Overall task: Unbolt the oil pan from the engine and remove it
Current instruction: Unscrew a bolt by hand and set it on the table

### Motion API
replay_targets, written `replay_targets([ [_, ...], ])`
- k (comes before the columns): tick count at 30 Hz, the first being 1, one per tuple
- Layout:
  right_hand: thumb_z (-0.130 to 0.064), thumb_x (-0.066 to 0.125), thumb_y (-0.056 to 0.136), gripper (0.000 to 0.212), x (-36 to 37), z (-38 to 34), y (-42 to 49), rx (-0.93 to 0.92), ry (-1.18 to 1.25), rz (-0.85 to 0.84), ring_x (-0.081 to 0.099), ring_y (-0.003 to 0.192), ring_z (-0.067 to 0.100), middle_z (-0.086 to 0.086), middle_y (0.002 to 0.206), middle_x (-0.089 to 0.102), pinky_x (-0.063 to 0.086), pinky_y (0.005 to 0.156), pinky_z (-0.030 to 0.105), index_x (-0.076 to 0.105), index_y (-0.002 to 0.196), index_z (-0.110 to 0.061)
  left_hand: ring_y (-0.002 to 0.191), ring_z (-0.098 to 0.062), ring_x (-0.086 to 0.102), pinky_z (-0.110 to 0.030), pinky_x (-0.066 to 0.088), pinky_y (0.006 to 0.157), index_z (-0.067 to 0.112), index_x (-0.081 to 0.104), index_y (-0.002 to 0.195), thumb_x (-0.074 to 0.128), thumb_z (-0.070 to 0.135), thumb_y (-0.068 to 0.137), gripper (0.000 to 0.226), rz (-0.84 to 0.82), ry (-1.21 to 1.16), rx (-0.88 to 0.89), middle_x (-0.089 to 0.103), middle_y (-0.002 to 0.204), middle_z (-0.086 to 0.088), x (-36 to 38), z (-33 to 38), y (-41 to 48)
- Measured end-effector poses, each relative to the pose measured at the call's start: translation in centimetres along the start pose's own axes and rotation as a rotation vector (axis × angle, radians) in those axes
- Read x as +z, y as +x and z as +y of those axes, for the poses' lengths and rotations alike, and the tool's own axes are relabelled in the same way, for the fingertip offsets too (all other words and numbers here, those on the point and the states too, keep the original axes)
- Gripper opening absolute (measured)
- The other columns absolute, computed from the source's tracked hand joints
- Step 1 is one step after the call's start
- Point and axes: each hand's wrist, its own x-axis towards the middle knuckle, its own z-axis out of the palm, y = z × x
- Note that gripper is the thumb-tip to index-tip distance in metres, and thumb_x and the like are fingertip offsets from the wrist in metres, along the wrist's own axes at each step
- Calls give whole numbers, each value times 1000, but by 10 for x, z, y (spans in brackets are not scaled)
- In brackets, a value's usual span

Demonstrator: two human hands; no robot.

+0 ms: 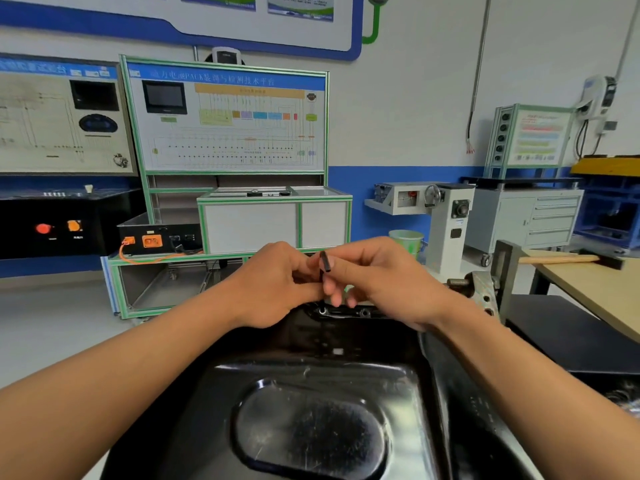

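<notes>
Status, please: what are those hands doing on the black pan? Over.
Left hand and right hand pinch slim black tool, upright over bolt on far rim. Oil pan in place. Nothing blocking.

bright even light | glare on oil pan [311,427] | edges warped, soft

- A training workshop for vehicle mechanics.
- Teaching boards [225,123] with wiring diagrams and small screens stand along the wall.
- A wheeled tool cabinet [540,216] with drawers; a workbench [595,292] carrying a hammer [571,259].
- A black oil pan [311,427] near a white stand [446,230] with a handwheel.
</notes>
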Motion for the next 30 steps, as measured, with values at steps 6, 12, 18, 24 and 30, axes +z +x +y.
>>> replay_targets([
  [6,-2,81,78,19,8,5,15,-44,6,107,53,49,7,-2,57,62,45,50,17,72,68,-16,49,4,50,-8,36,52,39,69,54,86,28,73,28,81,-7,-60,58,48,18,3,0,6],
  [12,-8,88,71,18,11,9,19,-64,-75,285,62,51,18,20,64,68,54,53,28,71,71,-2,41,0,42,-8,31,44,34,61,42,89,23,69,40,120,4,-84,47,39,15,3,-3,11],
  [18,-7,77,85,8,9,9,13,-155,-200,244,59,59,5,0,68,66,47,59,18,75,83,0,78,0,69,-10,49,75,33,79,81,79,13,81,20,-21,-210,-64,77,80,6,-4,-7,4],
  [24,-15,69,94,14,13,10,5,-255,-424,191,55,72,17,13,83,61,39,62,20,75,87,-3,98,-11,72,-26,53,97,25,80,95,73,15,87,15,-60,-210,-82,78,93,4,-6,-13,2],
  [30,-18,88,74,20,10,9,7,-172,-231,347,53,46,3,1,55,64,41,49,16,77,76,-2,58,-4,54,-20,44,59,28,77,68,83,24,78,11,43,-108,-30,67,59,2,-1,-9,8],
])
